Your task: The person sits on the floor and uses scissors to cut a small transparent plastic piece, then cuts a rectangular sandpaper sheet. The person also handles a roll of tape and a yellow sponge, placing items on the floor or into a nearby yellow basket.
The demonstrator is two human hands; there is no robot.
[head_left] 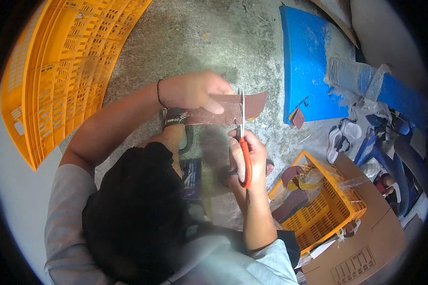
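My left hand [197, 91] is closed on a wide reddish-brown strip [226, 114] of sheet material with a ragged edge, its thumb lying on top. A bit of yellow shows under the strip's right end. My right hand [257, 154] grips scissors [245, 164] with red-orange handles, their blades pointing away from me. Those blades cross the strip to the right of my left hand. Whether they are cutting through it, I cannot tell.
Orange-yellow crates [71, 61] stand at the left. A blue board [309, 66] lies at the far right, with a small brown scrap [296, 118] at its near edge. Closer, a yellow basket [318, 218] holds brown pieces beside cardboard [366, 247]. A shoe [335, 142] lies beyond.
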